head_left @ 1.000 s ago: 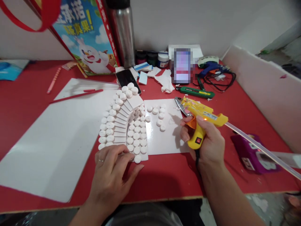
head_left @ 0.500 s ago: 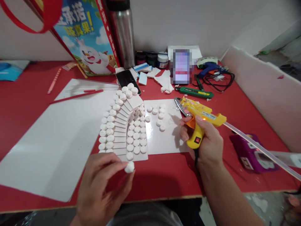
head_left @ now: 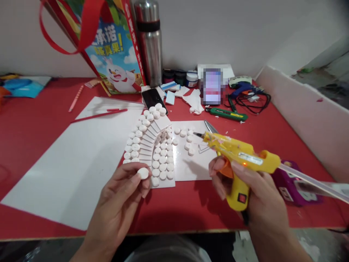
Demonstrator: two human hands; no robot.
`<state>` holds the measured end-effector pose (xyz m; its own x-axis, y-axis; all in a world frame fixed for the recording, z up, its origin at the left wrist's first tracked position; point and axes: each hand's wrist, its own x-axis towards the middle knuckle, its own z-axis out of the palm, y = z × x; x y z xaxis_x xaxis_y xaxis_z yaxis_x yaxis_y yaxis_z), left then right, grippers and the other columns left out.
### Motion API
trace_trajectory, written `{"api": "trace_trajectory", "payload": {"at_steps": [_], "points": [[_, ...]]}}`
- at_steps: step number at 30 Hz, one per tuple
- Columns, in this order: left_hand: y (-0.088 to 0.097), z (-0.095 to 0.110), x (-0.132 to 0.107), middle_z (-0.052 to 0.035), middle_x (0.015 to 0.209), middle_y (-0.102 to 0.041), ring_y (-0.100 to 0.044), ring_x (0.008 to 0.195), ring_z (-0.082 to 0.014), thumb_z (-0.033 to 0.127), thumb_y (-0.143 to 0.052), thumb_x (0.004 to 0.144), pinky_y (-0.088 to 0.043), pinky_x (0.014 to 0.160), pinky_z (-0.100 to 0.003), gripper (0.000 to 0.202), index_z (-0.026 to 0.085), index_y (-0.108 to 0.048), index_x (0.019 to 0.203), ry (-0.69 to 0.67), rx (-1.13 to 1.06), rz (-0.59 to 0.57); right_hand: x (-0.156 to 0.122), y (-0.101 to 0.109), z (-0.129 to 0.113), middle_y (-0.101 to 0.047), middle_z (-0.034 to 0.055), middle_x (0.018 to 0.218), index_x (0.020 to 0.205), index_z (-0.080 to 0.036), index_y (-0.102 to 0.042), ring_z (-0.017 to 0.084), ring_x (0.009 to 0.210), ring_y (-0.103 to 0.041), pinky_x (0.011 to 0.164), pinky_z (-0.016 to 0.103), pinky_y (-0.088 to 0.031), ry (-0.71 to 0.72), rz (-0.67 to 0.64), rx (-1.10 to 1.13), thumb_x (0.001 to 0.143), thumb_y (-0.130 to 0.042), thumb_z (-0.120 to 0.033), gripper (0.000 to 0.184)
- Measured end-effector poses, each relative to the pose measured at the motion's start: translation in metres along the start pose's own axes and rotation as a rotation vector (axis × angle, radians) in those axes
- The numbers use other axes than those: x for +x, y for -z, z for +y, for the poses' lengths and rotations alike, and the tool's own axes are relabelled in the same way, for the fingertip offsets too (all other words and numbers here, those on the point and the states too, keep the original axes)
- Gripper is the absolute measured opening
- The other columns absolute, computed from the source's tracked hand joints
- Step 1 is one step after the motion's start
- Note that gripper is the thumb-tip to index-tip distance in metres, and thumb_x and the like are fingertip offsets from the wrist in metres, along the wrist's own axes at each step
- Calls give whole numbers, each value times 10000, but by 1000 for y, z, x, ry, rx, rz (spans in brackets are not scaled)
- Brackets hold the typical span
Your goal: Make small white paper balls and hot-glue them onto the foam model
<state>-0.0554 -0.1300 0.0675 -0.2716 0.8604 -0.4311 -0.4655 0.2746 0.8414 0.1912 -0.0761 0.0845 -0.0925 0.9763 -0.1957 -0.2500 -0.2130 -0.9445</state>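
Observation:
Between thumb and fingers of my left hand (head_left: 121,198) is a small round white disc (head_left: 143,173), its flat face turned up. My right hand (head_left: 256,193) grips a yellow hot glue gun (head_left: 240,153) by its handle, fingers near the orange trigger and a small light glowing on its side. Its dark nozzle points left, over a white board (head_left: 191,171). A curved white stair model (head_left: 145,143), edged with rows of similar discs, stands just beyond my left hand, which hides its near end. Several loose discs (head_left: 187,146) lie on the board.
A large white sheet (head_left: 68,163) with a red pen (head_left: 99,115) covers the left. Behind stand a gift bag (head_left: 117,69), a steel flask (head_left: 152,54) and paint jars (head_left: 191,78). A green cutter (head_left: 227,114) and scissors (head_left: 209,126) lie beyond the glue gun.
My left hand has raised the disc and turned it face up. The glue gun has come nearer and levelled out, showing its nozzle. The camera view has shifted slightly.

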Motion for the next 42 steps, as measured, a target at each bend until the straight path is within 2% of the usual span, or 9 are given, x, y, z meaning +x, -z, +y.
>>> {"api": "trace_trajectory", "payload": {"at_steps": [2, 5, 7, 10, 13, 18, 21, 30, 42], "points": [[-11, -2, -3, -49, 935, -711, -638, 724, -97, 287, -853, 801, -563, 664, -194, 248, 193, -748, 1005, 112, -90, -19, -13, -2, -1, -700, 50, 777, 861, -178, -759, 113, 480, -559, 534, 278, -466, -32, -58, 8, 932, -666, -375, 229], [-25, -8, -4, -51, 909, -684, -600, 721, -81, 301, -820, 844, -537, 666, -179, 231, 169, -737, 1015, 235, -200, -91, -29, -2, 1, -662, 51, 708, 806, -167, -748, 132, 503, -561, 503, 267, -442, -169, -75, -3, 882, -718, -454, 299], [-33, -13, -1, -53, 881, -663, -567, 695, -76, 290, -800, 861, -506, 626, -172, 201, 145, -734, 984, 286, -269, -147, -36, -1, 4, -636, 52, 656, 769, -159, -736, 144, 525, -567, 500, 260, -437, -258, -86, -33, 862, -731, -498, 352], [-41, -17, 5, -50, 851, -661, -555, 680, -74, 264, -822, 836, -474, 600, -165, 184, 135, -741, 939, 332, -329, -194, -40, 4, 8, -627, 58, 621, 747, -146, -729, 152, 528, -574, 516, 265, -451, -286, -173, -87, 875, -708, -532, 408], [-45, -18, 11, -37, 820, -670, -554, 667, -67, 251, -870, 781, -451, 585, -151, 211, 137, -743, 905, 342, -355, -204, -42, 8, 10, -638, 73, 619, 698, -140, -719, 163, 530, -580, 529, 282, -461, -302, -208, -161, 885, -684, -568, 468], [-47, -19, 14, -9, 752, -645, -551, 649, -58, 254, -888, 756, -442, 583, -147, 251, 128, -730, 903, 350, -358, -215, -46, 2, 7, -616, 66, 576, 565, -156, -652, 153, 536, -547, 533, 286, -423, -378, -94, -252, 829, -703, -646, 559], [-48, -19, 15, -4, 743, -643, -551, 645, -55, 248, -885, 762, -440, 582, -145, 249, 131, -728, 916, 354, -359, -215, -47, -1, 7, -609, 64, 578, 539, -161, -637, 153, 550, -541, 543, 291, -413, -364, -98, -285, 843, -682, -652, 580], [-53, -14, 14, -5, 733, -658, -550, 625, -53, 239, -882, 773, -436, 571, -145, 207, 138, -750, 897, 336, -372, -249, -48, 2, 10, -588, 56, 558, 561, -170, -614, 163, 538, -544, 534, 299, -387, -318, -114, -374, 899, -628, -619, 562], [-48, -16, 14, -46, 787, -689, -570, 659, -70, 204, -856, 798, -457, 587, -159, 192, 124, -749, 935, 320, -399, -279, -47, -2, 7, -560, 36, 530, 507, -171, -566, 140, 511, -537, 524, 280, -400, -306, -93, -340, 902, -639, -621, 603]]}}
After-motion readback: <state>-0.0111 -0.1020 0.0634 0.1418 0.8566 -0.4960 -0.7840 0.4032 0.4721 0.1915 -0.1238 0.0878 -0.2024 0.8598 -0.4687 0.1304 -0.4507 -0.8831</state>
